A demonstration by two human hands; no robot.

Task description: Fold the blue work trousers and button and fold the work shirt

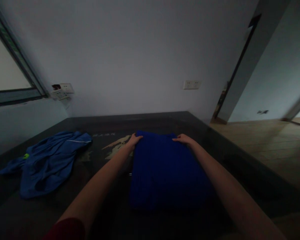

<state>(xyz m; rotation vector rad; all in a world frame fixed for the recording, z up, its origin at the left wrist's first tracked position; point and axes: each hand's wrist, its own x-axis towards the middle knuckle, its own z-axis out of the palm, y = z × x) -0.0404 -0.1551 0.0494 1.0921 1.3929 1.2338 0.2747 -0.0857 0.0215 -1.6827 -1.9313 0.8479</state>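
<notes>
A bright blue folded piece of cloth, seemingly a garment [162,166], lies on the dark table [110,125] in front of me. My left hand [135,140] grips its far left corner, thumb and fingers closed on the fabric. At the far right corner, my right hand [183,138] pinches the edge in the same way. The near part of the cloth fades into shadow. To the left lies a crumpled blue garment [52,160] with a white stripe and a small yellow-green patch, apart from both hands.
A pale wall [130,66] rises behind the table, with a socket plate [192,85] on it. More sockets [62,91] sit in the left corner near a window [10,66]. Past the table's right edge is wooden floor [255,143]. The tabletop bears a light printed pattern [118,146].
</notes>
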